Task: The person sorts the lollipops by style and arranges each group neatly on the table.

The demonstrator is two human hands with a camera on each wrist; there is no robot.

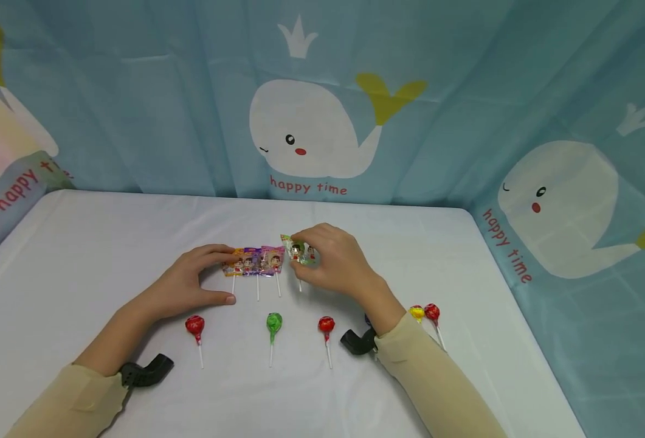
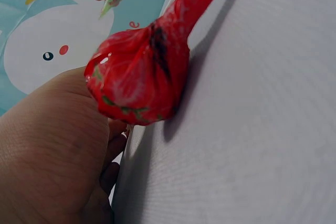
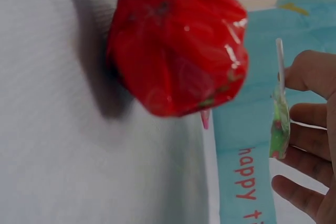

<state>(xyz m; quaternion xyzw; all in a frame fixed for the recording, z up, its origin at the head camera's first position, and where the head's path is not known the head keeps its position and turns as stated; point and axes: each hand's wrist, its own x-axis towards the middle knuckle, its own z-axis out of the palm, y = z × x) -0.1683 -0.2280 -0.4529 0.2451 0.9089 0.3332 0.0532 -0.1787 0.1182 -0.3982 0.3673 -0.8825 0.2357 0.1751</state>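
Note:
In the head view, flat-wrapped lollipops lie side by side: an orange one (image 1: 229,269), a purple one (image 1: 252,261) and a pink one (image 1: 271,260), sticks toward the person. My left hand (image 1: 188,283) rests its fingertips on the orange wrapper, thumb spread apart near the stick. Just right of the pink one, my right hand (image 1: 335,258) pinches a green flat-wrapped lollipop (image 1: 296,249) between thumb and fingers. The right wrist view shows its green wrapper (image 3: 280,129) and white stick held above the table. A red ball lollipop (image 2: 139,74) hides part of the left wrist view.
Nearer the person lie a red ball lollipop (image 1: 194,325), a green one (image 1: 274,323) and another red one (image 1: 326,325). Past the right forearm are a yellow one (image 1: 417,312) and a red one (image 1: 432,312). A blue whale-print curtain (image 1: 191,121) borders the white table (image 1: 109,243).

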